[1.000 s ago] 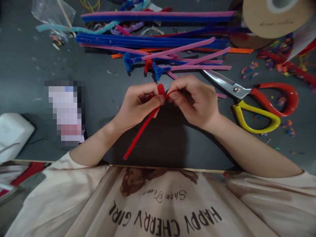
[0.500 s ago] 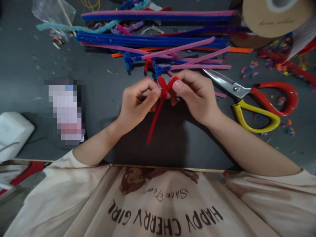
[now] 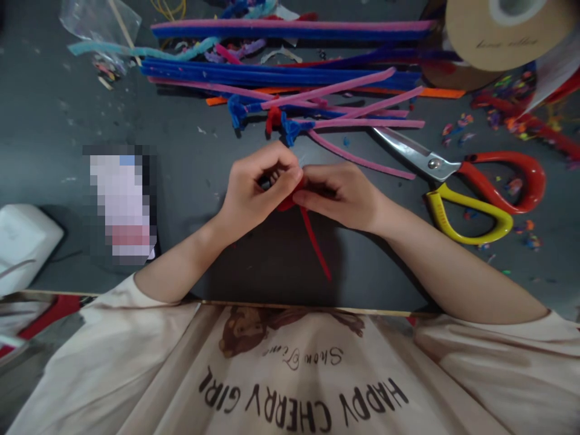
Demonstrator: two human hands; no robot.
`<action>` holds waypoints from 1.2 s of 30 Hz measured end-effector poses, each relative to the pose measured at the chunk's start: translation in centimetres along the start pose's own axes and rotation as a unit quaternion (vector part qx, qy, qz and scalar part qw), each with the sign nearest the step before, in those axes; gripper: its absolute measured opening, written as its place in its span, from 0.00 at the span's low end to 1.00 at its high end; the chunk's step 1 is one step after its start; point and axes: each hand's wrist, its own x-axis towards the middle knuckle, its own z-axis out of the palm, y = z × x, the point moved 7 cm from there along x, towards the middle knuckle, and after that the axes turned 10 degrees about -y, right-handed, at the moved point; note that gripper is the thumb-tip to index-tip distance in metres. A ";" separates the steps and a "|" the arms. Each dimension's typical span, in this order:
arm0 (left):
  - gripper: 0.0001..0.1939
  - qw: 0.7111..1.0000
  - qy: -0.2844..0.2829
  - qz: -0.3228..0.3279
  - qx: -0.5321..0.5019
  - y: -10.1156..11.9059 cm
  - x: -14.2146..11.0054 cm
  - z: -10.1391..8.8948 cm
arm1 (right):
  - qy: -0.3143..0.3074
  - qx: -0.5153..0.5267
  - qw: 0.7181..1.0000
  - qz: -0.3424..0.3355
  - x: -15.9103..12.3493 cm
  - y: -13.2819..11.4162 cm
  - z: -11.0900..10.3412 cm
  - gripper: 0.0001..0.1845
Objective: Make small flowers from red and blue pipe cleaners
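My left hand and my right hand meet over the dark table, both pinched on a red pipe cleaner. Its bent upper part is mostly hidden between my fingers. Its free tail runs down and to the right, toward the table's near edge. My fingers are curled tight on both sides of the bend.
A pile of blue, pink and purple pipe cleaners lies just beyond my hands. Scissors with red and yellow handles lie to the right. A ribbon spool stands at the far right, a white object at the left, coloured scraps around.
The pipe cleaner's tail has swung from down-left to down-right. My hands have closed together over the bend, hiding the loop, and my right hand has dropped lower.
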 end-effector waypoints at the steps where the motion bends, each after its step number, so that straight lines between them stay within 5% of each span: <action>1: 0.15 1.000 0.000 -0.004 0.000 -0.1 0.0 0.0 | 0.003 0.001 1.000 0.000 0.0 0.0 0.0 0.07; 9: 0.10 0.999 0.041 0.034 0.013 0.1 0.0 -0.5 | 0.033 0.057 0.998 -0.013 0.0 0.1 -0.3 0.07; 17: 0.14 0.997 0.018 -0.006 0.068 -0.5 0.1 -0.2 | 0.046 0.052 0.997 -0.028 -0.1 0.0 -0.6 0.07; 36: 0.21 0.999 0.013 -0.046 0.014 -0.5 -0.2 -0.3 | 0.103 0.074 0.992 0.017 -0.6 0.9 -1.3 0.11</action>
